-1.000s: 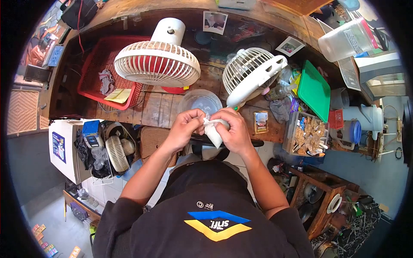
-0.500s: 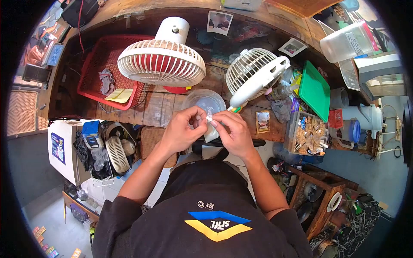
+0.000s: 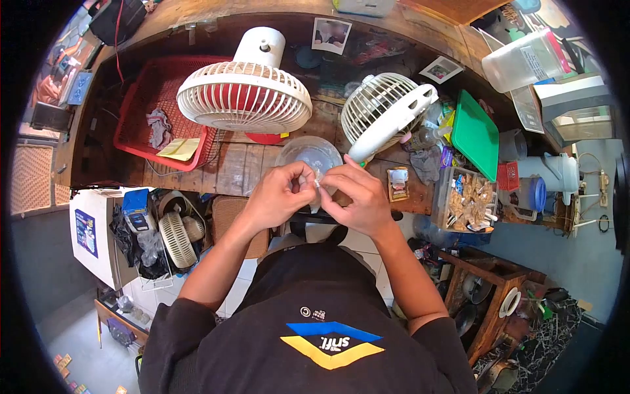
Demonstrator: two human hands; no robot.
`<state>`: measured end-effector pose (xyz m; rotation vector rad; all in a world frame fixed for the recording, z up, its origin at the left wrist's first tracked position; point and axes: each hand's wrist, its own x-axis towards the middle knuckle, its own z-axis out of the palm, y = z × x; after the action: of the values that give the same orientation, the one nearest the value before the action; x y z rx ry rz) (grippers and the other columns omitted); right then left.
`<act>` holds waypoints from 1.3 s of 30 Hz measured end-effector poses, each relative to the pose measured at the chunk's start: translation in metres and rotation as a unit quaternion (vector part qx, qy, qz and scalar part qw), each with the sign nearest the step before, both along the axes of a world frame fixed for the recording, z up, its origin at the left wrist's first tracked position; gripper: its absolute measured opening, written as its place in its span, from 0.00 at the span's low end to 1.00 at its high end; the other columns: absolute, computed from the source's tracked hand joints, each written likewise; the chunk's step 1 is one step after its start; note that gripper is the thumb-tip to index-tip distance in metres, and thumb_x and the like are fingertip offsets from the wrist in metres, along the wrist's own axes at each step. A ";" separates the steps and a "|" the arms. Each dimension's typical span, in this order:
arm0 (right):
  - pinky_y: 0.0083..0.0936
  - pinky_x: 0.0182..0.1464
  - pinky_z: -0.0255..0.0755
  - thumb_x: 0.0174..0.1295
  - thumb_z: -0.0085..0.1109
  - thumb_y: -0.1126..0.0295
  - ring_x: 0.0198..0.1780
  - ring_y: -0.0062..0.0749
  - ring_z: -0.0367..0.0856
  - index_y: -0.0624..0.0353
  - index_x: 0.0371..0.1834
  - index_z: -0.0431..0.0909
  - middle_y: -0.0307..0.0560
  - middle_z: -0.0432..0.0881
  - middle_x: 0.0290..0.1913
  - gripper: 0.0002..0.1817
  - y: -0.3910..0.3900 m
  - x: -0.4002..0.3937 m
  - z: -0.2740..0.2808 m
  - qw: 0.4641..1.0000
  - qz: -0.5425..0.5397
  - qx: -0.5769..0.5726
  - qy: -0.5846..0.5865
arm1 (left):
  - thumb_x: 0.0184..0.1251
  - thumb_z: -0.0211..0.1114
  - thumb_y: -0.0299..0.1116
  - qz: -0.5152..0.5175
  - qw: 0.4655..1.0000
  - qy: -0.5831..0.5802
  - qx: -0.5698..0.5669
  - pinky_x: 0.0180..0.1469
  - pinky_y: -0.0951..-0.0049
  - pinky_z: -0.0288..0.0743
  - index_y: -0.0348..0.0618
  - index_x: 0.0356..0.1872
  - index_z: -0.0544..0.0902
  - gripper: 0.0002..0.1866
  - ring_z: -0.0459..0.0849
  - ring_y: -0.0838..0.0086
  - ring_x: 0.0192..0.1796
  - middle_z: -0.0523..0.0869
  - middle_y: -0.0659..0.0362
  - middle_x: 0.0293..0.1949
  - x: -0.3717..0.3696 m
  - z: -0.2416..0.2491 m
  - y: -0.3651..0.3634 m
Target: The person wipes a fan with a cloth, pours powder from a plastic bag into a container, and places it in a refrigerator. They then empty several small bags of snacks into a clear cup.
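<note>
A small clear plastic bag (image 3: pixel 315 203) hangs between my two hands, its twisted neck pinched at the top. My left hand (image 3: pixel 283 196) has thumb and fingers pressed together on the left side of the neck. From the right, my right hand (image 3: pixel 357 198) pinches the same neck between thumb and fingers. Just beyond the hands, a round translucent lid or bowl (image 3: pixel 310 152) rests at the front of the wooden table (image 3: pixel 239 164).
Beyond are a large white fan (image 3: pixel 244 98) and a smaller fan (image 3: pixel 384 111). A red basket (image 3: pixel 125 141) is at left. On the right are a brown packet (image 3: pixel 398 184), a green lid (image 3: pixel 475 134) and a tub of small bags (image 3: pixel 466 200).
The bag has turned narrower between the hands, and my right hand's fingers have shifted around its neck. The whole view has moved slightly.
</note>
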<state>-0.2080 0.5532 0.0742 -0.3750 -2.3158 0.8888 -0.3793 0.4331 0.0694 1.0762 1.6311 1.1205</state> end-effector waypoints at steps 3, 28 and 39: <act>0.50 0.66 0.79 0.51 0.74 0.77 0.43 0.37 0.89 0.59 0.40 0.85 0.43 0.87 0.41 0.12 0.005 -0.004 0.009 0.999 0.033 0.037 -0.021 | 0.63 0.65 0.29 -0.026 1.000 -0.004 -0.015 0.31 0.78 0.65 0.39 0.35 0.78 0.06 0.70 0.87 0.29 0.76 0.69 0.25 -0.003 0.008 0.002; 0.38 0.29 0.79 0.57 0.69 0.74 0.29 0.44 0.84 0.60 0.38 0.73 0.47 0.75 0.35 0.13 0.010 -0.014 0.010 0.990 0.032 0.135 -0.011 | 0.60 0.73 0.29 0.135 0.968 0.089 0.192 0.36 0.71 0.73 0.40 0.33 0.82 0.07 0.79 0.73 0.31 0.85 0.60 0.30 0.022 -0.007 0.005; 0.37 0.30 0.80 0.55 0.70 0.73 0.31 0.43 0.84 0.59 0.40 0.72 0.46 0.73 0.36 0.15 0.007 -0.013 0.015 0.989 0.078 0.124 -0.034 | 0.59 0.68 0.29 0.026 0.994 0.036 0.102 0.31 0.75 0.68 0.37 0.33 0.79 0.08 0.72 0.81 0.28 0.77 0.62 0.24 0.008 0.005 0.011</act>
<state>-0.2207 0.5606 0.0891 -0.1223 -2.5094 0.6571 -0.3716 0.4444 0.0740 1.2223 1.6350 1.3191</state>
